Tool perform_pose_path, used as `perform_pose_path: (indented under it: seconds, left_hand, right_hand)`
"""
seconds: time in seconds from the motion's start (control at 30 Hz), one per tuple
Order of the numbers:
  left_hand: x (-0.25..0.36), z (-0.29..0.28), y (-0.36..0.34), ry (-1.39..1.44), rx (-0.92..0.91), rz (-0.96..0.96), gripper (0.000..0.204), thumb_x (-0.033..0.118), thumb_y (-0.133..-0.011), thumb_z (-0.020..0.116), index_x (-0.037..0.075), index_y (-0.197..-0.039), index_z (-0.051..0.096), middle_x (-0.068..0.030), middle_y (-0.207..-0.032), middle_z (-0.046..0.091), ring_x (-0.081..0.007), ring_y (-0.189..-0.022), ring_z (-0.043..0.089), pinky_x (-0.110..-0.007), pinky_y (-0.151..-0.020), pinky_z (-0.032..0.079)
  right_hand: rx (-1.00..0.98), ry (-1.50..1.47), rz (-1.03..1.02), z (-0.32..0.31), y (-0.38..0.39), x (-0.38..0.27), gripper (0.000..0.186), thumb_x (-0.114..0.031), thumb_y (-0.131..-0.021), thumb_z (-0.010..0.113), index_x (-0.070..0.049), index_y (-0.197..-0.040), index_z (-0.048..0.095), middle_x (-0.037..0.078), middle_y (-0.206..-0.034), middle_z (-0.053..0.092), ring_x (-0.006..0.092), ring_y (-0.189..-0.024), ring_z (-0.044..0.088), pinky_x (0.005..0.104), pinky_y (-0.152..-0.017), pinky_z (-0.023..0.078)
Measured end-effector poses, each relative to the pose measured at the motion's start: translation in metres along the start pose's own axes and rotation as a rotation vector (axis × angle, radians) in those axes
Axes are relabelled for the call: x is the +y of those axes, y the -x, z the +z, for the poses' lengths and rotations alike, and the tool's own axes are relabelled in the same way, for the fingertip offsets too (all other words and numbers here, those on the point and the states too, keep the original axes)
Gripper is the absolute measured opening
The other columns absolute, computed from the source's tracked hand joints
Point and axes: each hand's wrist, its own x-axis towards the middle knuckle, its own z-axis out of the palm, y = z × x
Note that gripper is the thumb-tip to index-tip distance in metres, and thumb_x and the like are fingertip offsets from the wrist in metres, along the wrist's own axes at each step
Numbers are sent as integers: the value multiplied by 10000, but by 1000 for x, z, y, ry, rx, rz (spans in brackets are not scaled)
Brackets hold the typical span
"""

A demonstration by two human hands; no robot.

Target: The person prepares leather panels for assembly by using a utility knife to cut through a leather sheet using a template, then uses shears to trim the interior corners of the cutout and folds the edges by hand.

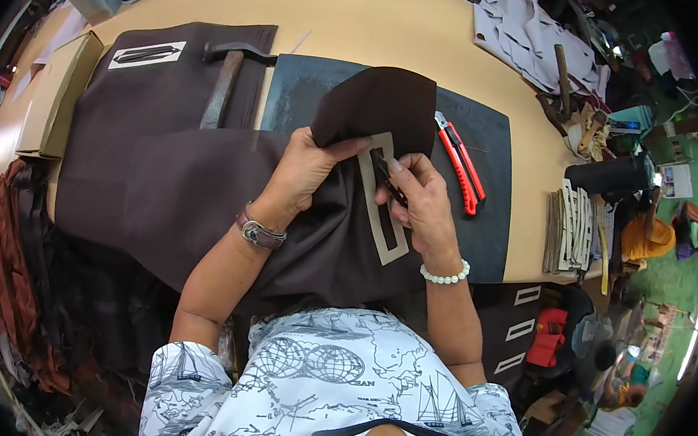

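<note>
A dark brown sheet (180, 172), leather or cloth, spreads over the table and my lap, its far end lifted and folded up. On it lies a narrow beige rectangular frame (371, 205) with a long opening. My left hand (308, 170) grips the raised sheet, thumb on the frame's upper end and fingers hidden behind. In my right hand (428, 200) is a small black tool that looks like scissors (398, 191), its tip inside the frame's opening. The fingers partly cover it.
A red utility knife (461, 165) rests on the dark cutting mat (483, 229). Left of it lies a hammer (224, 85) on more brown sheets. A cardboard box (59, 101) stands at the left edge. Stacked beige frames (571, 227) and grey scraps (527, 39) are on the right.
</note>
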Motion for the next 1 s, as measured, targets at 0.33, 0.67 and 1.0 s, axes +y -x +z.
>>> perform_pose_path:
  seconds: [0.33, 0.67, 1.0]
  left_hand:
    - [2, 1, 0, -45, 25, 30, 201, 82, -790, 693, -10, -965, 656, -37, -923, 659, -90, -820, 584, -245, -757, 452]
    - [2, 1, 3, -110, -37, -23, 239, 99, -783, 705, 6, -993, 639, -30, -938, 642, -107, -840, 571, -257, -759, 451]
    - [-13, 22, 32, 88, 216, 43, 171, 76, -835, 645, 1, -989, 639, -24, -934, 643, -88, -847, 574, -245, -764, 441]
  right_hand:
    - [-32, -57, 12, -5, -5, 6, 204, -210, -877, 604, -55, -899, 474, 74, -613, 585, 17, -375, 321, 167, -354, 233]
    - [55, 111, -44, -4, 3, 12, 175, -181, -898, 558, -30, -932, 475, 35, -598, 555, 21, -420, 368, 183, -368, 252]
    - [27, -86, -10, 22, 47, 14, 190, -203, -974, 380, -29, -1047, 398, 57, -698, 516, 51, -431, 407, 193, -352, 319]
